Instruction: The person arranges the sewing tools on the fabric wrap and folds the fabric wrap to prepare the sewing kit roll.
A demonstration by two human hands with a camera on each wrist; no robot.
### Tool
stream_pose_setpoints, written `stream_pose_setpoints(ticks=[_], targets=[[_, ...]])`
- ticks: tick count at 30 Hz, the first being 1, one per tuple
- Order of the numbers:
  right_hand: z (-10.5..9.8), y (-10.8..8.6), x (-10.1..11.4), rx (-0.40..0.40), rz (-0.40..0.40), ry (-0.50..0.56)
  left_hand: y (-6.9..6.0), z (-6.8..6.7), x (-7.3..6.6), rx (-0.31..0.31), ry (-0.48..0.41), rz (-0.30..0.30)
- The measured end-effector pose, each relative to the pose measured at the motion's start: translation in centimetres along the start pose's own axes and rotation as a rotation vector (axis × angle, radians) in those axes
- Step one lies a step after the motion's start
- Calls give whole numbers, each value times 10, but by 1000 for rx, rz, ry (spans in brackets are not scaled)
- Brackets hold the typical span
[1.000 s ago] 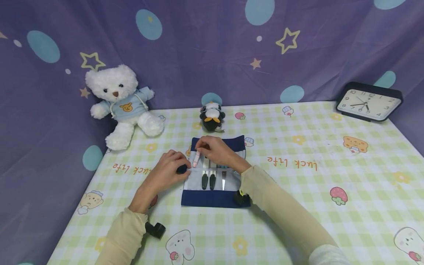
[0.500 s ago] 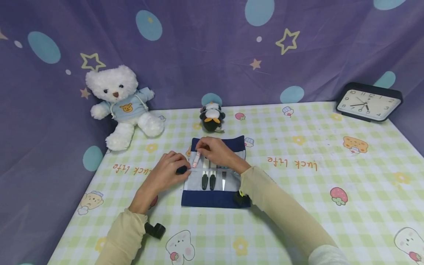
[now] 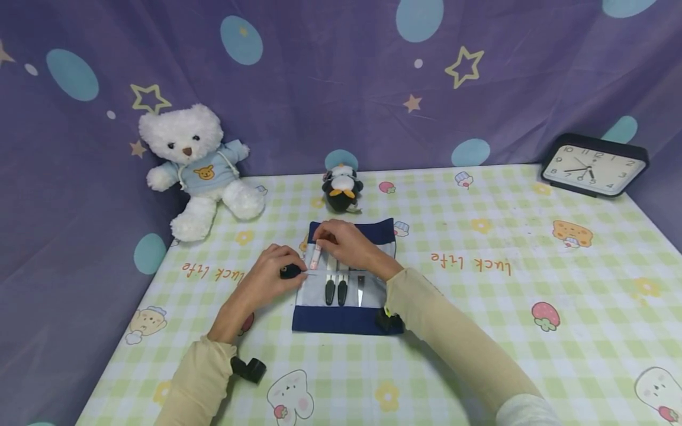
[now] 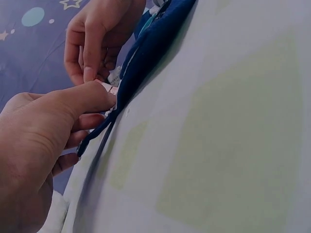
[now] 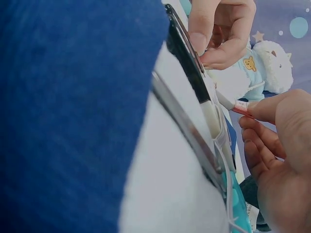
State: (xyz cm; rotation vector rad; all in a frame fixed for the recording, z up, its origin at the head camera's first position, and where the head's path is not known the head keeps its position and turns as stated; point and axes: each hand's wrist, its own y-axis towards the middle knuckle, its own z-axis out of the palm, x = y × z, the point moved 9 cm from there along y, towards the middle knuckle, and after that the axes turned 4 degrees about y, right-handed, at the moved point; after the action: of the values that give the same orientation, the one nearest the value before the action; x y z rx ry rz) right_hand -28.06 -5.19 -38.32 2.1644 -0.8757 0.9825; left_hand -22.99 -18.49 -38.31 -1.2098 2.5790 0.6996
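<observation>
An unrolled navy tool roll (image 3: 347,319) with a pale grey lining lies on the table. My right hand (image 3: 346,241) pinches the far end of a slim pink-and-white stick-like item (image 3: 315,258) between thumb and fingers; its near end reaches the elastic band across the roll. Its red and white marking (image 5: 241,106) shows in the right wrist view. My left hand (image 3: 270,269) pinches the roll's left edge (image 4: 97,128) beside that item. Two dark-handled tools (image 3: 330,292) and a pointed metal tool (image 3: 361,291) sit under the band. My right hand hides part of the roll's far half.
A penguin plush (image 3: 341,188) sits just beyond the roll. At the back left is a white teddy bear (image 3: 199,168), and a black clock (image 3: 594,165) stands at the back right. A checked cloth (image 3: 469,367) covers the table, with a purple curtain (image 3: 298,89) behind.
Both hands stay nearly in place. The dark edge of the roll at my left hand has shifted slightly left, and the pink-and-white item hardly moves.
</observation>
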Motion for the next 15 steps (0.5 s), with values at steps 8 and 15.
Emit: stream_pose_setpoints(ticks=[8, 15], targets=[[2, 0, 0, 1, -15, 3, 0, 0, 1, 1, -20, -15], [5, 0, -1, 37, 6, 24, 0, -1, 0, -12, -13, 3]])
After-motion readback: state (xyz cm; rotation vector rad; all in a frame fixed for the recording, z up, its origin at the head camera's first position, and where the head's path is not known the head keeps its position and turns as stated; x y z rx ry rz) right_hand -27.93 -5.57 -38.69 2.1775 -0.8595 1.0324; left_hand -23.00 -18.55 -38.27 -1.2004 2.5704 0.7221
